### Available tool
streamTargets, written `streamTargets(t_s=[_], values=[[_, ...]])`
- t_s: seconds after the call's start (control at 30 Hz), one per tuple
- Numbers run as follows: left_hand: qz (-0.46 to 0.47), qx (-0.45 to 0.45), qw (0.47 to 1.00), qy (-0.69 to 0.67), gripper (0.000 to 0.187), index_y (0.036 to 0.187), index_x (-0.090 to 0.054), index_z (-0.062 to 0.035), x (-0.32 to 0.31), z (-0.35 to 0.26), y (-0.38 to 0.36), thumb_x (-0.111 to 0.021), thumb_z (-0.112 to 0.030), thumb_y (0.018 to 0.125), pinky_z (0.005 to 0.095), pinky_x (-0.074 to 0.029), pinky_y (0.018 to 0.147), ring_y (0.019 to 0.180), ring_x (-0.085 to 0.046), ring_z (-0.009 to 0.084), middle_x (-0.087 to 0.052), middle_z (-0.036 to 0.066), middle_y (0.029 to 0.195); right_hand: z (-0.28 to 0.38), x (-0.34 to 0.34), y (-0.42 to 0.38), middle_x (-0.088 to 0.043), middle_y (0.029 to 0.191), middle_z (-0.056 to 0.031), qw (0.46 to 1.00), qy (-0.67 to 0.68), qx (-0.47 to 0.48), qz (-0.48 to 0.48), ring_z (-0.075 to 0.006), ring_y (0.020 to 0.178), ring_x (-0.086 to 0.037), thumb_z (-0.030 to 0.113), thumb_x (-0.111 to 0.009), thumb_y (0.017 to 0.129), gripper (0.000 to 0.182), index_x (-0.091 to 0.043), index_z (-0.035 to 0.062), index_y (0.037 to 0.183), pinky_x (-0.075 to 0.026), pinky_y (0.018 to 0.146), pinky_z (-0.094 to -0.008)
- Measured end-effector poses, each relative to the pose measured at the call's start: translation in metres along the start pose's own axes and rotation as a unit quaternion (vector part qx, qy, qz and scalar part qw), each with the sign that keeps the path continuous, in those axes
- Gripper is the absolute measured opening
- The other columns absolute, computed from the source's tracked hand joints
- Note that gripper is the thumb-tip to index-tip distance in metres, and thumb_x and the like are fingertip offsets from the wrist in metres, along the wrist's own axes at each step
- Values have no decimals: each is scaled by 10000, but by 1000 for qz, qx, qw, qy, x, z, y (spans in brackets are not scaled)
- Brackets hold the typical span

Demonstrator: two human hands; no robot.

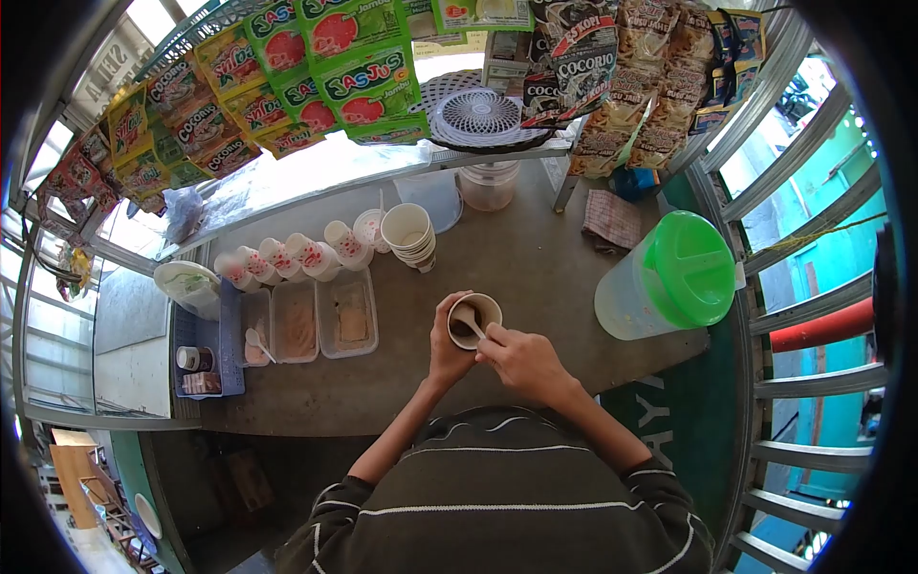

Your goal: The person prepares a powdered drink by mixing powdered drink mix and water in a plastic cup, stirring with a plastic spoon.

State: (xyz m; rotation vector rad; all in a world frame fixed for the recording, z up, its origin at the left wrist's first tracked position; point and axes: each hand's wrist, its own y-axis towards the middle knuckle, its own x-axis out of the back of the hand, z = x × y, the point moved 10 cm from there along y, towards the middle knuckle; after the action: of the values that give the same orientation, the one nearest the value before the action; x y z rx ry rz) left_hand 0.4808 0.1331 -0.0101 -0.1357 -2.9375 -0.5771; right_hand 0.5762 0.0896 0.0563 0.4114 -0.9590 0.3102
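Observation:
My left hand (446, 346) is wrapped around the left side of a paper cup (486, 306), held over the brown table in front of my body. A little dark brown matter shows at the bottom of the cup. Between the fingers and thumb of my right hand (526, 364) is a pale plastic spoon (467, 316), its bowl dipped inside the cup. Right at the near rim are the right fingertips. Just beyond, a stack of paper cups (408, 227) stands on the table (535, 258).
To the left lie clear tubs of powder (295, 330), one with a white scoop (258, 344), below a row of printed cups (311, 253). At right stands a green-lidded container (660, 277), near a folded cloth (612, 218). Drink sachets (363, 72) hang overhead.

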Motion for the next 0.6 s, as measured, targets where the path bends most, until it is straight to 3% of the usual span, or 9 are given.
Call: streamTargets(t_s=[0.17, 0.23, 0.3, 0.37, 0.47, 0.6], values=[[41, 5, 998, -45, 808, 1250, -409, -54, 5, 0, 2, -845, -88, 570, 345, -444, 950, 1132, -546, 239, -542, 120, 1230, 2, 2, -3, -528, 856, -78, 997, 33, 37, 65, -264, 755, -604, 209, -582, 858, 147, -551, 67, 836, -478, 610, -397], [123, 23, 990, -58, 826, 1252, -410, -56, -6, 3, 1, -858, -111, 561, 342, -441, 957, 1132, -544, 231, -537, 115, 1236, -6, 0, -2, -531, 866, -76, 999, 11, 25, 43, -265, 760, -603, 209, -580, 859, 142, -553, 71, 839, -477, 612, -398], [138, 28, 988, -56, 828, 1254, -409, -56, -4, 6, 1, -859, -119, 561, 340, -440, 958, 1131, -544, 228, -538, 112, 1232, -11, 2, -2, -533, 875, -73, 1000, -10, 14, 23, -265, 766, -602, 209, -579, 860, 138, -554, 74, 843, -476, 613, -400], [152, 32, 986, -53, 831, 1256, -409, -57, -4, 8, 0, -861, -128, 562, 338, -439, 960, 1130, -545, 226, -540, 109, 1229, -1, -7, -4, -524, 867, -79, 995, 28, 62, 69, -258, 744, -610, 220, -561, 871, 150, -552, 74, 837, -483, 595, -398], [163, 63, 983, -65, 829, 1260, -408, -56, -5, 13, -3, -856, -135, 567, 335, -436, 964, 1129, -542, 219, -541, 100, 1222, 1, -14, -6, -531, 863, -78, 993, 33, 60, 92, -252, 743, -614, 224, -561, 869, 153, -556, 74, 839, -485, 590, -394], [175, 53, 982, -56, 826, 1263, -409, -55, -9, 13, -3, -848, -124, 566, 334, -438, 961, 1123, -540, 210, -543, 102, 1209, -6, -8, -2, -537, 859, -80, 999, -20, 30, 32, -254, 748, -617, 224, -562, 867, 154, -560, 73, 838, -488, 593, -393]])
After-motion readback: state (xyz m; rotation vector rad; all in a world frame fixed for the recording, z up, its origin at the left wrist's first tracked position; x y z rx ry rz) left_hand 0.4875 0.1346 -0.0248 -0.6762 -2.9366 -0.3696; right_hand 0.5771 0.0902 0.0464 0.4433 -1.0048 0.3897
